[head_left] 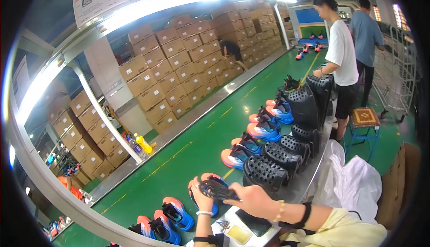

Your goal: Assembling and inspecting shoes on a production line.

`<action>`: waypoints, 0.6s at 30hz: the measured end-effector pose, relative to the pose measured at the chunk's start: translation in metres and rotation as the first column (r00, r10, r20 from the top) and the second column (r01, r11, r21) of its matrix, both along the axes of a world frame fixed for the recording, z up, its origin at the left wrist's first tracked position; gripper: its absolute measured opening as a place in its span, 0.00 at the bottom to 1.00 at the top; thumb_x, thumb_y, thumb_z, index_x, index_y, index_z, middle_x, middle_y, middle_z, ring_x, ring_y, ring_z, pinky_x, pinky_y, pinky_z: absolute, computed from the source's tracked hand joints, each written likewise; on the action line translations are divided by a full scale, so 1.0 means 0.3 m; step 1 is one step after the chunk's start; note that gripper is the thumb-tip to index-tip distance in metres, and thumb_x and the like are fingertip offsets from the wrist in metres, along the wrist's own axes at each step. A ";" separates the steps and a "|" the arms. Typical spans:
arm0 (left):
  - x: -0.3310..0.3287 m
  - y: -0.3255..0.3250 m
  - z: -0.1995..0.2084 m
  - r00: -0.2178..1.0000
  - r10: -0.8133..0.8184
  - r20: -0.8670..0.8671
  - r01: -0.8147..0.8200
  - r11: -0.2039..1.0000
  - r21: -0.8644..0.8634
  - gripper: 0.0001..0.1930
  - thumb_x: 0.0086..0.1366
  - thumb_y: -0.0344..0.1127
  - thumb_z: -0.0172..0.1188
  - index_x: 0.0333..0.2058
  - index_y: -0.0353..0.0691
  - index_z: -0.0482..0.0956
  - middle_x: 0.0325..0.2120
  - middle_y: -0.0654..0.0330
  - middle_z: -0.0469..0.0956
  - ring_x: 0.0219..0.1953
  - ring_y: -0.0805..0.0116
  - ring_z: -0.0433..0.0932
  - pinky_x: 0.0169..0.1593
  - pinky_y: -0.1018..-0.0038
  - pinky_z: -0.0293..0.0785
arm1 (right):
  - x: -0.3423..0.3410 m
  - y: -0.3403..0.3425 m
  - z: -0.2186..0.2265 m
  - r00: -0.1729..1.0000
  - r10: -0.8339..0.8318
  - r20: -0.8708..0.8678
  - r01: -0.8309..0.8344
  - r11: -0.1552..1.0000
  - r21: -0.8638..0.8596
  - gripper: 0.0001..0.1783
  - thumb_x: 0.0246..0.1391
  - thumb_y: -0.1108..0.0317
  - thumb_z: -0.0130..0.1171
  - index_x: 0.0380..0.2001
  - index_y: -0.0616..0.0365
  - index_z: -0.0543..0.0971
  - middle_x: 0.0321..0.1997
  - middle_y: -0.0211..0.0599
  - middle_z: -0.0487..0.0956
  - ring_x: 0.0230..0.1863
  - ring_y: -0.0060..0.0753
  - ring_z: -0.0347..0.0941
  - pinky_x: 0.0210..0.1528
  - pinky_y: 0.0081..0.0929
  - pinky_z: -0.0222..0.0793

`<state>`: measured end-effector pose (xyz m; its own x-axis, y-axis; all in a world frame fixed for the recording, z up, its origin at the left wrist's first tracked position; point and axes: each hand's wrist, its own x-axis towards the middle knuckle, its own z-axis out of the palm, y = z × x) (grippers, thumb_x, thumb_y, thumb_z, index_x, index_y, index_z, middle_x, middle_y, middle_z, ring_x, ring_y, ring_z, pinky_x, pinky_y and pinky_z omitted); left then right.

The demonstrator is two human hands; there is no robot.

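My left hand (202, 197) is closed around one end of a dark, openwork piece (216, 189), and the fingers of my right hand (253, 201) grip its other end. Its exact kind is hard to make out. Just behind and below it, partly covered by my hands, an orange and blue sports shoe (210, 176) rests on the green belt (179, 175). To the left stand more such shoes (178, 213). Beyond my right hand sit several black perforated foot-shaped forms (264, 174), lined up beside a row of orange, white and blue shoes (264, 128).
Under my forearms lie a dark phone-like slab (253, 222) and a yellow-filled tray (239, 234). A white plastic bag (349, 180), a stool (365, 117) and a co-worker in white (342, 54) are at right. Bottles (143, 144) and stacked cartons (179, 68) stand across the belt.
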<state>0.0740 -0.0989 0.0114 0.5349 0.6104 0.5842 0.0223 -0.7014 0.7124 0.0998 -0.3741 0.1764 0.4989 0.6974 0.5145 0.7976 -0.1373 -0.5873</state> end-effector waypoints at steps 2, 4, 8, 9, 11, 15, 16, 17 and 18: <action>0.004 0.053 0.025 0.958 0.164 -0.236 -0.109 0.967 0.231 0.36 0.54 0.19 0.59 0.62 0.33 0.58 0.50 0.45 0.75 0.46 0.50 0.77 0.56 0.65 0.71 | -0.003 0.114 -0.026 0.992 -0.070 0.105 0.094 0.966 -0.239 0.22 0.51 0.56 0.66 0.38 0.63 0.73 0.24 0.45 0.80 0.26 0.52 0.79 0.29 0.37 0.75; 0.014 0.080 0.023 0.951 0.149 -0.271 -0.038 0.926 0.376 0.36 0.55 0.21 0.59 0.63 0.30 0.55 0.51 0.43 0.74 0.48 0.49 0.77 0.51 0.61 0.74 | -0.007 0.187 -0.061 0.988 -0.075 0.137 0.104 0.970 -0.220 0.19 0.51 0.58 0.64 0.35 0.64 0.74 0.24 0.46 0.80 0.28 0.50 0.80 0.30 0.38 0.76; 0.016 0.050 0.083 0.823 0.070 -0.564 0.034 0.985 0.171 0.17 0.55 0.29 0.60 0.42 0.25 0.75 0.37 0.36 0.79 0.41 0.42 0.79 0.47 0.54 0.74 | 0.024 0.307 -0.098 0.983 -0.095 0.154 0.143 0.931 -0.336 0.16 0.45 0.62 0.68 0.32 0.63 0.78 0.27 0.46 0.81 0.34 0.50 0.81 0.37 0.41 0.77; 0.004 0.069 0.064 0.895 0.088 -0.437 0.010 0.976 0.217 0.11 0.57 0.32 0.60 0.32 0.27 0.78 0.28 0.37 0.79 0.34 0.40 0.80 0.42 0.51 0.73 | 0.021 0.337 -0.082 0.989 -0.103 0.102 0.136 0.904 -0.406 0.16 0.42 0.62 0.70 0.30 0.63 0.80 0.29 0.48 0.82 0.37 0.50 0.81 0.39 0.41 0.77; -0.015 0.102 0.030 0.927 0.066 -0.368 0.003 0.983 0.183 0.13 0.60 0.35 0.58 0.35 0.27 0.79 0.30 0.37 0.79 0.36 0.41 0.80 0.43 0.53 0.73 | 0.018 0.393 -0.071 0.992 -0.080 0.096 0.115 0.880 -0.462 0.17 0.42 0.61 0.70 0.30 0.63 0.81 0.31 0.48 0.82 0.37 0.50 0.81 0.40 0.40 0.77; -0.025 0.124 0.027 0.939 0.037 -0.341 -0.007 0.996 0.090 0.16 0.62 0.40 0.58 0.37 0.29 0.81 0.31 0.38 0.80 0.36 0.42 0.79 0.44 0.55 0.72 | 0.052 0.508 -0.193 0.991 -0.098 0.094 0.132 0.855 -0.502 0.17 0.40 0.61 0.71 0.31 0.63 0.82 0.33 0.48 0.83 0.39 0.49 0.81 0.41 0.39 0.77; -0.029 0.137 0.020 0.943 0.005 -0.333 0.015 0.998 0.057 0.17 0.62 0.40 0.58 0.37 0.29 0.81 0.31 0.38 0.80 0.37 0.42 0.79 0.45 0.55 0.72 | 0.062 0.541 -0.242 0.988 -0.120 0.093 0.150 0.869 -0.471 0.16 0.41 0.62 0.71 0.30 0.62 0.83 0.32 0.48 0.83 0.39 0.49 0.81 0.42 0.40 0.77; -0.026 0.113 0.045 0.926 0.020 -0.377 -0.010 1.000 0.029 0.17 0.61 0.40 0.58 0.39 0.30 0.82 0.32 0.38 0.80 0.38 0.43 0.79 0.46 0.56 0.72 | 0.087 0.564 -0.290 0.986 -0.120 0.116 0.162 0.855 -0.493 0.21 0.39 0.53 0.72 0.30 0.60 0.84 0.33 0.44 0.83 0.39 0.45 0.81 0.43 0.38 0.77; -0.039 0.121 0.040 0.924 0.026 -0.382 -0.018 1.000 0.024 0.17 0.61 0.40 0.58 0.39 0.30 0.82 0.32 0.38 0.80 0.38 0.43 0.79 0.46 0.56 0.72 | 0.080 0.578 -0.275 0.988 -0.111 0.112 0.152 0.854 -0.498 0.21 0.39 0.53 0.72 0.30 0.60 0.84 0.33 0.44 0.83 0.39 0.45 0.81 0.43 0.38 0.77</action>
<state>0.0623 -0.0625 0.0232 0.7062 0.6153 0.3504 0.3057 -0.7113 0.6329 0.1238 -0.2008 0.0938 0.5779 0.8020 0.1512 0.7906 -0.5041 -0.3475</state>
